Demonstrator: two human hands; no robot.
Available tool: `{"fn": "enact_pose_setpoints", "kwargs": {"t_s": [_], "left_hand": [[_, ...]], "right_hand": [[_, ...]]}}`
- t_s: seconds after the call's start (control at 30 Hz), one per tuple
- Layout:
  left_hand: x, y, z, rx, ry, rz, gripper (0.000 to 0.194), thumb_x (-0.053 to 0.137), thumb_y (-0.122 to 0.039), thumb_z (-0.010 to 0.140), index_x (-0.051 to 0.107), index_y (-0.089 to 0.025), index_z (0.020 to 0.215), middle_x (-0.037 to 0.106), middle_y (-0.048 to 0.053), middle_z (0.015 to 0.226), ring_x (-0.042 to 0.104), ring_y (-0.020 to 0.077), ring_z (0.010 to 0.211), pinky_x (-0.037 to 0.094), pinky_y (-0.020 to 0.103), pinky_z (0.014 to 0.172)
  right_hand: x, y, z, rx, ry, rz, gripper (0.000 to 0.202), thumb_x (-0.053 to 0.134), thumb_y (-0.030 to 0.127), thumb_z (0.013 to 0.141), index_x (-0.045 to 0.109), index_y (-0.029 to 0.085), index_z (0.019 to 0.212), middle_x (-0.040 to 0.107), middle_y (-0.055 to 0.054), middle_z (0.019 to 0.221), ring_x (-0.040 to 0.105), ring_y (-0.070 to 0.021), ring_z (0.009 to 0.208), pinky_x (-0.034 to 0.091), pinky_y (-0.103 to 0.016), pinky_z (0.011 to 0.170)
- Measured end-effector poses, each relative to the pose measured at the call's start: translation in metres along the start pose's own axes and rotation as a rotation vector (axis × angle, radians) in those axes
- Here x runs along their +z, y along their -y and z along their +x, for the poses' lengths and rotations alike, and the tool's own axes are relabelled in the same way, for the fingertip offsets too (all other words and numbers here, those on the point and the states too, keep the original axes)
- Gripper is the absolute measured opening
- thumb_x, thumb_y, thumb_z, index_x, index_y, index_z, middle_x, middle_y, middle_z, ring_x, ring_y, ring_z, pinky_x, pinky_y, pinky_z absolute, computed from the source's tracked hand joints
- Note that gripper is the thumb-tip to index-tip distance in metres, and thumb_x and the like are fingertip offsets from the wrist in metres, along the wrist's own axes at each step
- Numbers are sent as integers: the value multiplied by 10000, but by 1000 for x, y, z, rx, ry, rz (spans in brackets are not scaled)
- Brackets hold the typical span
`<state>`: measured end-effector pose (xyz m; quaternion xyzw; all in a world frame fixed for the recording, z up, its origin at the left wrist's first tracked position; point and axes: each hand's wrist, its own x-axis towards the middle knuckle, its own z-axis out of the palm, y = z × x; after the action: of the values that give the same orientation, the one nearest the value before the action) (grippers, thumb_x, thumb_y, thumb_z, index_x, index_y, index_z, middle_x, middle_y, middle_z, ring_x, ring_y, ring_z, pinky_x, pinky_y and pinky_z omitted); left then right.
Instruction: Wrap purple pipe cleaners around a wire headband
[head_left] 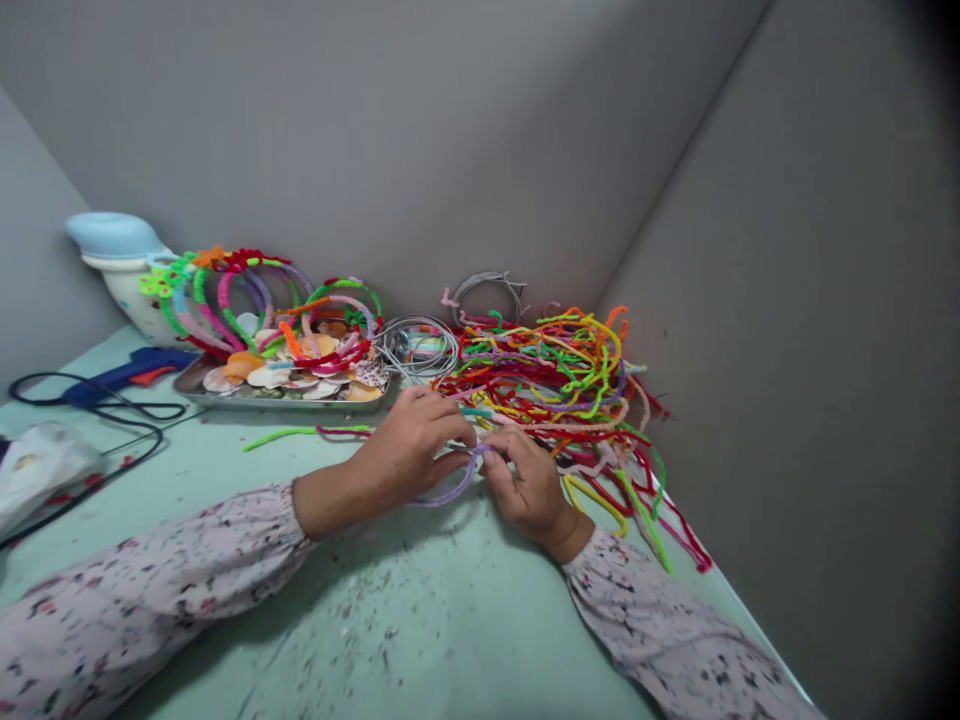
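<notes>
A purple fuzzy stem (pixel 452 494) curves between my two hands above the pale green table (pixel 420 620). My left hand (pixel 409 445) pinches it from the left, thumb and fingers pressed together near its upper part. On the other side, my right hand (pixel 529 485) holds the stem's end between thumb and index finger. The fingertips of both hands nearly meet. Just behind them lies a large tangled pile of coloured fuzzy stems (pixel 555 370), and some reach toward my right hand. Whether a wire runs inside the purple stem cannot be seen.
A metal tray (pixel 300 404) of shells and fuzzy hoops (pixel 225 290) stands at the back left. Wire coils (pixel 420 345) sit beside it. Farther left are a blue glue gun (pixel 124 373), its black cord, a white container (pixel 135 290) and a white bag (pixel 49 470). Walls enclose the table.
</notes>
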<state>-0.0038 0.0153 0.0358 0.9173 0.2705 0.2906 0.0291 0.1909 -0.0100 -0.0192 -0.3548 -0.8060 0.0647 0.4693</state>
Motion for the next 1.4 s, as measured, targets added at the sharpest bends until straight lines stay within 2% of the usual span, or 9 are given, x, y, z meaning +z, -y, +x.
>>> {"fn": "enact_pose_setpoints", "kwargs": {"t_s": [0.27,0.47,0.63,0.8,1.03,1.4], "left_hand": [[1,0,-1,13,-26,-37,110,594,-286,875,622,-180,864,648,17,840,564,166,865,330,341,867],[4,2,-1,6,-36,-82,173,566,-336,888,618,-188,815,657,7,784,570,150,792,333,332,835],[4,1,-2,-16,-35,-103,119,578,-289,880,617,-193,821,669,-4,782,577,147,782,333,348,856],[3,-1,-4,-44,-31,-95,153,539,-309,897,629,-195,849,667,23,835,565,175,833,366,362,854],[7,-1,-6,-80,-113,-164,70,632,-258,833,644,-190,826,690,16,815,602,172,833,404,338,837],[6,-3,-5,-123,-58,-261,115,618,-248,837,579,-166,766,640,5,772,564,150,767,379,345,850]], "right_hand": [[0,1,1,-12,-22,6,108,458,150,883,532,211,934,593,-42,809,565,-183,784,481,-327,726],[-1,2,1,-15,-33,5,114,461,146,879,537,211,934,600,-47,826,569,-183,788,485,-331,727],[-1,2,1,-6,-30,-4,110,468,147,876,537,211,934,599,-42,811,566,-183,783,485,-330,727],[-1,2,0,-26,-28,-17,121,469,133,869,534,209,937,595,-35,794,567,-178,767,484,-321,712],[-1,2,1,-44,-26,-24,133,472,133,859,543,207,943,608,-39,792,585,-180,766,496,-314,696],[0,1,-1,-87,-9,-56,150,474,132,852,530,217,962,601,-42,823,596,-185,778,509,-332,707]]}}
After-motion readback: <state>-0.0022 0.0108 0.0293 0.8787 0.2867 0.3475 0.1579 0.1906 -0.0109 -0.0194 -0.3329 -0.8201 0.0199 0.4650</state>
